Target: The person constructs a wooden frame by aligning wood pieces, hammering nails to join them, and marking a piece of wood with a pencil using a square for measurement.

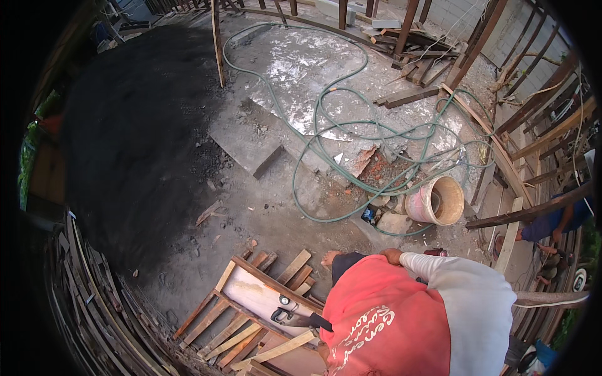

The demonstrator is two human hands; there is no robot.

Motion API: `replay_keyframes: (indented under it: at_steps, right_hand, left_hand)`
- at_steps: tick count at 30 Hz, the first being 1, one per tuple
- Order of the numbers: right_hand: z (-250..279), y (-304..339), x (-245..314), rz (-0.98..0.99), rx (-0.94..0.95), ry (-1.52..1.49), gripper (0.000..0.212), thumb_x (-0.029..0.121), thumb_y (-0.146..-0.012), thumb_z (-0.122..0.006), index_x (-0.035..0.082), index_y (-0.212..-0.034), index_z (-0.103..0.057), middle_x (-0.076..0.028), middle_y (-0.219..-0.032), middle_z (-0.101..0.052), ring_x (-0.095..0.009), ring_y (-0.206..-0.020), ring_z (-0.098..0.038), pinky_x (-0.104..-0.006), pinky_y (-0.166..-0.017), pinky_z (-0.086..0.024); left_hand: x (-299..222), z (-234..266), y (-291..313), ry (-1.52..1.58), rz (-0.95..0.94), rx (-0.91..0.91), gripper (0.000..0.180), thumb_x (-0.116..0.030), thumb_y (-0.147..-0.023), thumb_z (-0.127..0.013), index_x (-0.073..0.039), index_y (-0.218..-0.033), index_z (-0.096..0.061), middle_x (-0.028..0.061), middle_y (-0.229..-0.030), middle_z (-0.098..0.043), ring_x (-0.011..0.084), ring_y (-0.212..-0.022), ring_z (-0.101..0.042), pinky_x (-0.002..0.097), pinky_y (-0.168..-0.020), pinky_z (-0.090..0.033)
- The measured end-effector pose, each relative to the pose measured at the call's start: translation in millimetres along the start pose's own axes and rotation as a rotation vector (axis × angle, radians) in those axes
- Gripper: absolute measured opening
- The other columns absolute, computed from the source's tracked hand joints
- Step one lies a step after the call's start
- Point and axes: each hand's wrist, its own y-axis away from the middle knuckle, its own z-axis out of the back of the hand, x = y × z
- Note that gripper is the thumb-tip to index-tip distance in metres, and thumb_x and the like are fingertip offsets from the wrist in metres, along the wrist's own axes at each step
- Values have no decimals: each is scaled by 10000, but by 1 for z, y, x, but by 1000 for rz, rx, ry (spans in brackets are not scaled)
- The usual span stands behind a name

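Right hand [392,255] near the bucket [420,205], finger state impossible to tell.
The left hand [323,352], farther from the bucket, is mostly hidden, its fingers likewise unclear; the framed panel [252,289] lies beside it, lower left of the bucket; green hose [390,190] loops left of the bucket.

Framed panel [257,290] partly hidden by shirt [404,307]

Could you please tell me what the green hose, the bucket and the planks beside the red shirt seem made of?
Hose: probably rubber or plastic, matte green, bending in smooth loops.
Bucket: likely plastic, dull and stained, judging by its smooth, round shape.
Planks: apparently bare wood, dull, with brown-to-yellow tones and squared ends.
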Motion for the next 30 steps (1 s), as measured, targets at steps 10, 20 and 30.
replay_keyframes:
  at_steps: [10, 20, 30]
  right_hand:
    - [-104, 22, -121, -48, -140, -203, 437, 326, -908, -649, 89, -1271, -695, -219, -1265, -691, -382, -1182, -654, -421, -1014, -492]
    - [-133, 9, -117, -207, -217, -439, 398, 321, -916, -649, 70, -1220, -707, -187, -1169, -717, -325, -1089, -679, -398, -960, -511]
    - [-23, -71, -72, -237, -226, -1322, 314, 258, -938, -656, 47, -1167, -698, -134, -1045, -731, -244, -955, -691, -379, -868, -542]
  left_hand:
    - [14, 37, -13, 15, 2, 25, 216, -249, -855, -691, -34, -845, -670, 78, -673, -642, 200, -517, -588, 351, -478, -475]
    - [-135, -10, -59, -69, -15, 93, 200, -244, -859, -687, -51, -816, -656, 67, -648, -629, 196, -487, -573, 348, -458, -471]
    - [-280, -39, -82, -142, 7, 113, 191, -238, -863, -683, -67, -787, -642, 56, -624, -616, 192, -457, -558, 345, -438, -467]
